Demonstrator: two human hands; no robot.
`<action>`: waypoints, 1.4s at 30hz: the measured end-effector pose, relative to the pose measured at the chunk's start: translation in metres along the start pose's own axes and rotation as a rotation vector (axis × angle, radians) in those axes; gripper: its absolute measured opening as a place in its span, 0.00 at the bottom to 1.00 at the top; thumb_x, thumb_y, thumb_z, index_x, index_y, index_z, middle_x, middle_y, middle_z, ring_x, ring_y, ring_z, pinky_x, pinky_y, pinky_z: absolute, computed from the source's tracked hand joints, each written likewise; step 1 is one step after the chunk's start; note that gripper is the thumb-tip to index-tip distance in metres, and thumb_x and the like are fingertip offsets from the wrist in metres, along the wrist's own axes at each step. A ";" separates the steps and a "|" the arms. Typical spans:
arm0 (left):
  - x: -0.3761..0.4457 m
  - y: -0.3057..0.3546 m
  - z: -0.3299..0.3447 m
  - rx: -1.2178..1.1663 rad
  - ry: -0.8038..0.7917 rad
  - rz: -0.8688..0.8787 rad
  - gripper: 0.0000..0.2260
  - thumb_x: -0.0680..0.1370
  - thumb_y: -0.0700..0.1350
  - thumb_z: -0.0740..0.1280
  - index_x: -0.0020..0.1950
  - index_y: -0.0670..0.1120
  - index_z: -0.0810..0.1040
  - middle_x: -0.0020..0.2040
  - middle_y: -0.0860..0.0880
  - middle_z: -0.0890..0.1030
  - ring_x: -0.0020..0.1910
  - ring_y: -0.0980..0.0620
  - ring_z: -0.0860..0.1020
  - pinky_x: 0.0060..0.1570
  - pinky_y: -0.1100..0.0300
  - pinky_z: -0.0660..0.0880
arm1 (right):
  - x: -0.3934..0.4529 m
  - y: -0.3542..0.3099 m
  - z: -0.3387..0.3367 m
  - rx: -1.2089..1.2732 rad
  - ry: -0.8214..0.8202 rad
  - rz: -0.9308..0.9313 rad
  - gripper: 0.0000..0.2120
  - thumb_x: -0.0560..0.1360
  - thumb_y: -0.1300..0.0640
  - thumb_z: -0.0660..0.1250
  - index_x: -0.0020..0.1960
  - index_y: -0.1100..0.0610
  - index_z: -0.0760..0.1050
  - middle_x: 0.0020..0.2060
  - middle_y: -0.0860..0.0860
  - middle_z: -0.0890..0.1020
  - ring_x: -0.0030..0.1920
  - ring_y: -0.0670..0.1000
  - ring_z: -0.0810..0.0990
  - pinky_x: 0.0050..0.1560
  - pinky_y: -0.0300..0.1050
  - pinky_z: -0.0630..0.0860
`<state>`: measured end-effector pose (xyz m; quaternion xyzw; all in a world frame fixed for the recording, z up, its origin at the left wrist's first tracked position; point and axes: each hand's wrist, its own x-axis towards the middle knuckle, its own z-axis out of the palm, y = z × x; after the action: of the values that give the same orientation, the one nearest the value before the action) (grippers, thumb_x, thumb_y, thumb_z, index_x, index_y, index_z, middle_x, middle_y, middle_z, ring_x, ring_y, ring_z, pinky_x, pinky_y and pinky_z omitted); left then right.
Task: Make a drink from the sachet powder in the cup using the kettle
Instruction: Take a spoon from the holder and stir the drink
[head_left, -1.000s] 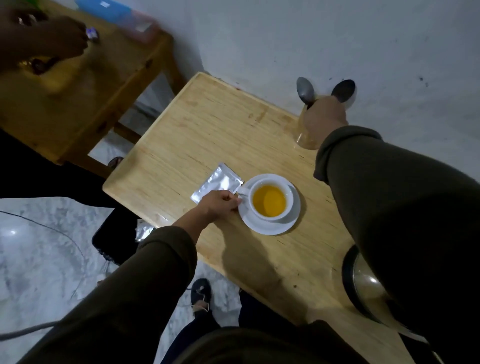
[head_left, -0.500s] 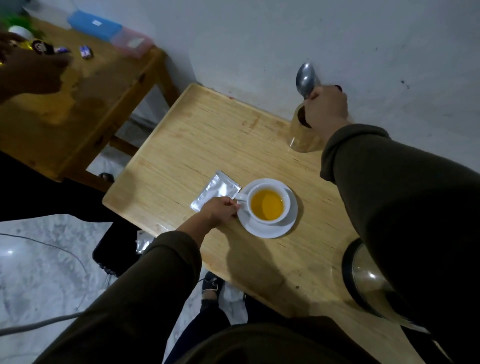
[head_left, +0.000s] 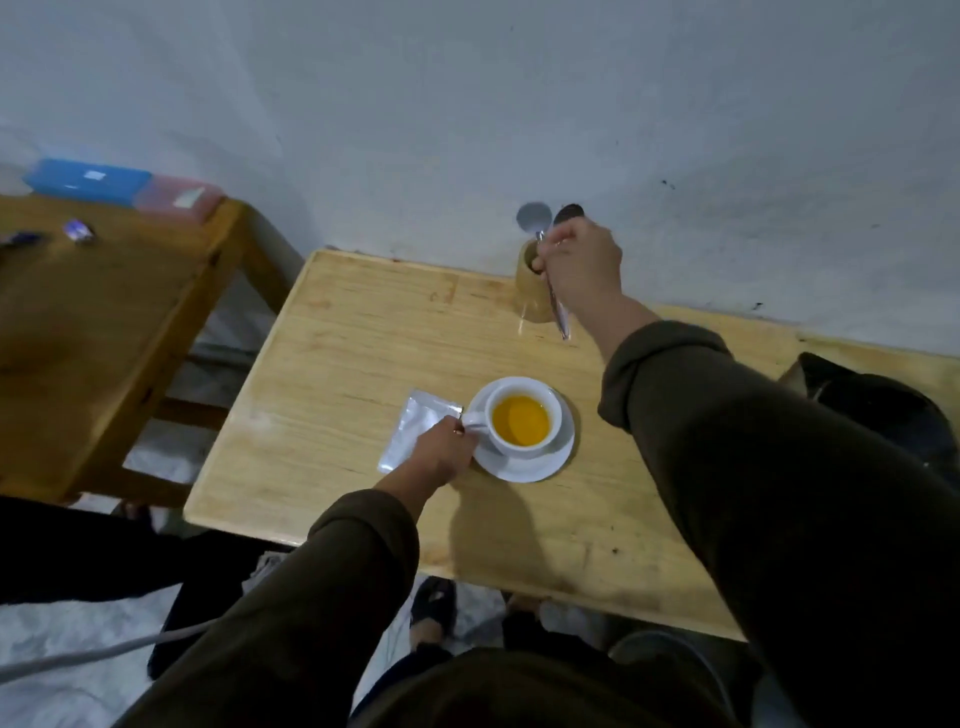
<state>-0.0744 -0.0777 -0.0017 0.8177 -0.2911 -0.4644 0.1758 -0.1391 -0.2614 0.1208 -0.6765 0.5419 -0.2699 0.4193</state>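
Note:
A white cup (head_left: 554, 419) of orange-yellow drink stands on a white saucer (head_left: 524, 469) in the middle of the light wooden table (head_left: 337, 364). My left hand (head_left: 441, 460) pinches the cup's handle. Partly under that hand lies an opened silver sachet (head_left: 415, 428). At the back of the table my right hand (head_left: 582, 265) grips a metal spoon (head_left: 534, 218), held bowl-up over a wooden holder (head_left: 530, 293). A dark spoon (head_left: 569, 212) stays in the holder. A dark rounded object (head_left: 878, 410), probably the kettle, shows at the right, mostly hidden by my right sleeve.
A darker wooden table (head_left: 104, 312) stands at the left with a blue box (head_left: 88, 179), a pink box (head_left: 179, 198) and a small wrapper (head_left: 79, 230). A grey wall runs along the back edge. Feet and a marble floor show below the front edge.
My right hand has lifted the metal spoon clear of the wooden holder and tilted it. My left hand stays on the cup handle. The other person's hand at left is out of view.

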 end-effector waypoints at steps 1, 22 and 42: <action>-0.002 -0.001 -0.001 -0.003 -0.005 0.033 0.19 0.82 0.50 0.56 0.66 0.38 0.70 0.64 0.39 0.77 0.62 0.40 0.76 0.59 0.50 0.72 | -0.012 0.005 0.001 0.040 0.023 0.051 0.07 0.73 0.63 0.63 0.43 0.51 0.71 0.42 0.51 0.82 0.42 0.51 0.81 0.46 0.45 0.79; 0.014 -0.027 -0.001 -0.338 -0.099 0.205 0.24 0.81 0.57 0.53 0.69 0.43 0.71 0.67 0.40 0.76 0.67 0.42 0.74 0.70 0.43 0.67 | -0.150 0.051 -0.008 0.023 0.023 0.089 0.10 0.78 0.53 0.61 0.45 0.56 0.79 0.37 0.51 0.84 0.40 0.51 0.83 0.48 0.46 0.77; 0.030 -0.027 0.007 -0.417 -0.050 0.050 0.23 0.81 0.57 0.54 0.67 0.44 0.73 0.64 0.40 0.78 0.60 0.44 0.76 0.63 0.50 0.72 | -0.128 0.091 0.001 -0.405 -0.092 -0.219 0.11 0.78 0.57 0.61 0.53 0.58 0.81 0.50 0.56 0.84 0.51 0.55 0.81 0.50 0.42 0.72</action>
<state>-0.0602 -0.0756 -0.0402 0.7446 -0.2132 -0.5301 0.3453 -0.2182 -0.1441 0.0534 -0.8131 0.4887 -0.1683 0.2677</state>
